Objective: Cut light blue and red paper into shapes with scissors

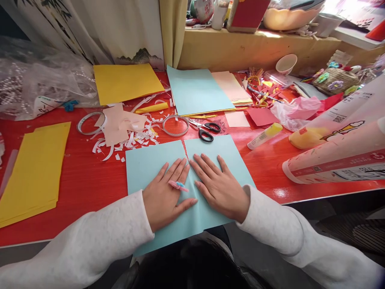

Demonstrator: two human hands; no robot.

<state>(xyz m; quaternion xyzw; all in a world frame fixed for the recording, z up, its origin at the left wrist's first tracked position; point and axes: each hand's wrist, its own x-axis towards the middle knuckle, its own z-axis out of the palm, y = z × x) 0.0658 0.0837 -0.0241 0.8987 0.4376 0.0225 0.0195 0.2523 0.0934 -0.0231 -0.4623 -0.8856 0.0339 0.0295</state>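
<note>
A light blue sheet of paper [150,160] lies in front of me, its near edge hanging past the table's front edge. From its far edge a short ragged tear runs toward me, and a crease continues below it. My left hand [168,192] rests flat on the left half, a pink and blue ring on one finger. On the right half my right hand [219,184] lies flat, fingers stretched out. Neither hand holds anything. Just beyond the sheet are black-handled scissors [206,135] and a tape roll [175,125].
Yellow sheets [36,168] lie at left. White paper scraps [132,140] and a second tape roll [92,123] sit behind the blue sheet. Farther back is a blue paper stack [198,90]. A glue stick [264,135] and large rolled packages [337,160] are at right.
</note>
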